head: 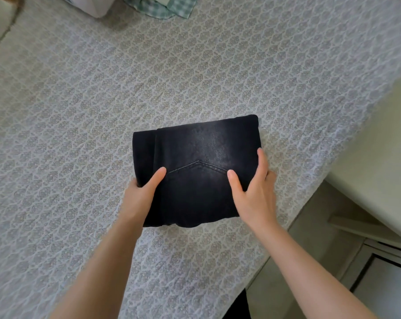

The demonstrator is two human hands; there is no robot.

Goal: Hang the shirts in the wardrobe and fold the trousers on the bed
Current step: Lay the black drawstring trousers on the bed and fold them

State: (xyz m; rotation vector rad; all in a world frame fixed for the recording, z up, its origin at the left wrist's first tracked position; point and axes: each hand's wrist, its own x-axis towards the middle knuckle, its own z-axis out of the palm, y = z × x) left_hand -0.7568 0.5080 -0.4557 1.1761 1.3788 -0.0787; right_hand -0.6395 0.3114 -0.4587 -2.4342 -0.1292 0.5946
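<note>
Both hands are on the trousers (199,143), a dark denim pair folded into a compact rectangle that lies flat on the patterned cover of the bed (79,107), near its right-hand edge. The left hand (140,192) holds the bundle's near-left corner, with the thumb laid on top and the other fingers out of sight at the cloth's edge. The right hand (255,187) clasps the right side, thumb on top, forefinger along the edge, the rest tucked past it. Folding of this pair looks to be at or near its end: a pocket seam shows on the upper face and the layers sit squared, apart from a slight bulge at the near edge. The next move probably calls for a press to flatten that bulge, or for lifting the bundle level with both hands so the layers do not slide apart. A checked shirt (153,6) at the far side of the bed suggests hanging work is not yet done. That shirt is cut off by the frame, as is a white bundle (89,5) beside it, which cannot be identified. How many layers the fold has, and whether the hidden fingers reach beneath it, cannot be told. The wardrobe is not in view, and the pale furniture (379,146) at the right is blurred.
</note>
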